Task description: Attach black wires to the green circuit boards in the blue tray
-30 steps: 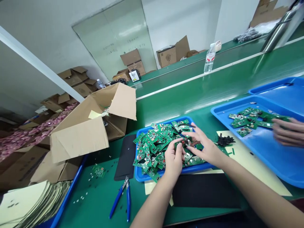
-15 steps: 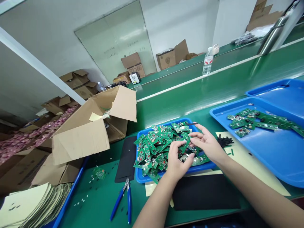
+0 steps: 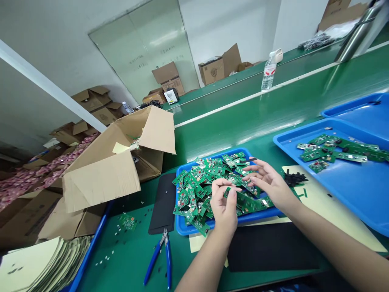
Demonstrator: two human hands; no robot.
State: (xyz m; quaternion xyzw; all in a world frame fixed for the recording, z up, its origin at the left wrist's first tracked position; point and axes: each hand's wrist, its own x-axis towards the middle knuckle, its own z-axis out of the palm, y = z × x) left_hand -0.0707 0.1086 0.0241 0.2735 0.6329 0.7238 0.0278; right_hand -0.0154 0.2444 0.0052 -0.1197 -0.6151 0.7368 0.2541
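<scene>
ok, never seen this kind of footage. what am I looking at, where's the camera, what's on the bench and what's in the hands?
There is no machine here: a person works with two bare hands. The single view comes from a camera worn on the head, looking forward and down, so both forearms enter from the bottom edge.

The surface is a green bench. In the middle sits a blue tray piled with small green boards. The left hand pinches one board at the pile's near edge. The right hand is open, fingers spread over the pile, holding nothing that I can make out.

Around them: blue cutters in front, a black mat, an open carton on the left, a second tray with a few boards on the right, and a bottle further back.
</scene>
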